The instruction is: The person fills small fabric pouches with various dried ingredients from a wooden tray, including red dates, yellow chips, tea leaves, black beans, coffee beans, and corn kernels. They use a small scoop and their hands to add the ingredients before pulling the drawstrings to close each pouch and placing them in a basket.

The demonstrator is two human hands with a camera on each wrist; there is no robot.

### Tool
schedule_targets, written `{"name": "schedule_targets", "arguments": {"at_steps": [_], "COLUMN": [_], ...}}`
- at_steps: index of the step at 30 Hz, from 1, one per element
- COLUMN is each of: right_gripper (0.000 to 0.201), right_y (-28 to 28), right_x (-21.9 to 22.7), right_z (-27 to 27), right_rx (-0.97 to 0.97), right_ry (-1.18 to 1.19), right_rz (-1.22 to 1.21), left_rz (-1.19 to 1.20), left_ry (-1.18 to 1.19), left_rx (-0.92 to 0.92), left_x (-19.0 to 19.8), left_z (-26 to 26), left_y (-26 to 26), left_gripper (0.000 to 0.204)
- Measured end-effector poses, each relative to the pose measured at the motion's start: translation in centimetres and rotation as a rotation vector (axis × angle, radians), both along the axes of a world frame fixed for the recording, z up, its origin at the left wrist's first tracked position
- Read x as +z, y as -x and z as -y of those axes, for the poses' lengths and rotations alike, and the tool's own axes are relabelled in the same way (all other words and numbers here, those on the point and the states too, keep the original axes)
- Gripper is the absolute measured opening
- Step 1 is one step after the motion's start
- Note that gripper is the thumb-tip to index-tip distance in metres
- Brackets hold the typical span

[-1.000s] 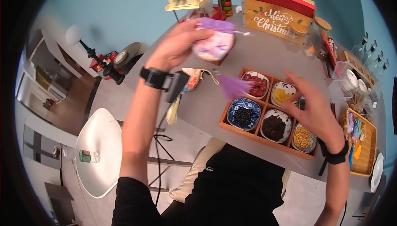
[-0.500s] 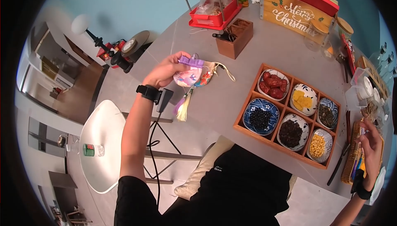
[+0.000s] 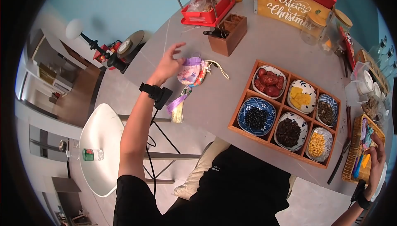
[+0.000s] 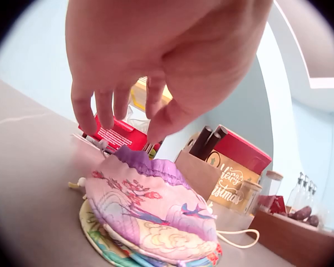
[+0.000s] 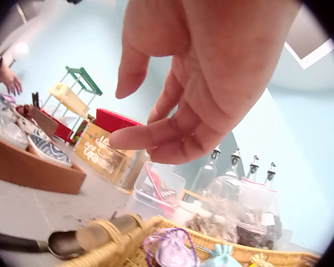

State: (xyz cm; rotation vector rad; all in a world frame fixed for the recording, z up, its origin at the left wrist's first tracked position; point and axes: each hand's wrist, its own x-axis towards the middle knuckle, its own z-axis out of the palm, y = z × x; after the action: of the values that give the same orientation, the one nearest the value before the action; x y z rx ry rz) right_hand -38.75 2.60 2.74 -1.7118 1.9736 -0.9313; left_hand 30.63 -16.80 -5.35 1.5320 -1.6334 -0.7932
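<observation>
A pink pouch with a purple top lies on top of another embroidered pouch at the table's left side, tassels trailing to the edge. My left hand is just beside and above them, fingers apart, holding nothing; in the left wrist view it hovers over the pink pouch. My right hand is over the wicker basket at the far right, fingers loosely bent and empty. Small pouches, one lilac and one light blue, lie in that basket below the hand.
A divided wooden tray with dishes of dates, beans, corn and other dried food stands at the centre right. Behind are a brown wooden box, a tiered rack, a Christmas crate and lidded jars. A dark-handled scoop lies beside the basket.
My left hand has let go of the pink pouch, which now rests on the other one, and moved slightly up and away. My right hand has moved from above the tray to the basket.
</observation>
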Motion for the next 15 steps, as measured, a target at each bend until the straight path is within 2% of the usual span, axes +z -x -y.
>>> {"name": "schedule_targets", "arguments": {"at_steps": [2,3,4,5,7,8,9,10,11,12,13,14,15], "right_gripper": [0.040,0.038,0.038,0.035,0.033,0.032,0.033,0.036,0.040,0.046,0.052,0.049,0.048], "right_y": [2.8,4.8,7.0,9.3,14.6,16.2,14.6,13.3,11.7,10.6,10.1,10.2,12.1], "right_x": [-0.8,-1.1,-1.2,-1.3,-4.1,-4.2,-3.9,-3.5,-2.9,-2.5,-2.5,-2.2,-3.1], "right_z": [-0.3,-0.4,-0.4,-0.5,-1.1,-1.5,-1.7,-2.5,-2.9,-3.1,-3.1,-2.8,-2.9], "right_rx": [-0.034,-0.066,-0.072,-0.185,-0.295,-0.326,-0.333,-0.354,-0.381,-0.403,-0.407,-0.445,-0.362], "right_ry": [-0.049,-0.096,-0.093,-0.247,-0.166,-0.139,-0.127,-0.127,-0.144,-0.164,-0.209,-0.180,-0.107], "right_rz": [-0.009,-0.021,-0.023,-0.123,-0.341,-0.372,-0.350,-0.333,-0.318,-0.303,-0.287,-0.303,-0.348], "left_rz": [0.181,0.179,0.337,0.495,0.414,0.558,0.623,0.506,0.667,0.759,0.560,0.463,0.414], "left_ry": [0.385,0.387,0.211,0.032,0.017,0.185,0.160,0.495,0.717,0.351,0.375,0.243,0.405], "left_rx": [0.247,0.241,0.295,0.345,0.312,0.211,0.161,0.006,-0.004,0.169,0.269,0.172,0.167], "left_x": [-0.9,0.1,2.0,3.2,3.2,1.6,2.2,1.3,-1.0,-2.4,-4.6,-3.2,-2.7], "left_z": [0.8,0.5,-0.3,-0.8,-0.9,-0.5,-1.1,-1.0,0.2,0.9,2.4,2.0,1.7], "left_y": [-0.2,0.3,1.1,1.6,1.2,-1.0,-1.4,-1.9,-5.5,-9.3,-13.0,-12.3,-9.3], "left_gripper": [0.026,0.026,0.021,0.023,0.034,0.022,0.022,0.036,0.027,0.013,0.014,0.021,0.031]}}
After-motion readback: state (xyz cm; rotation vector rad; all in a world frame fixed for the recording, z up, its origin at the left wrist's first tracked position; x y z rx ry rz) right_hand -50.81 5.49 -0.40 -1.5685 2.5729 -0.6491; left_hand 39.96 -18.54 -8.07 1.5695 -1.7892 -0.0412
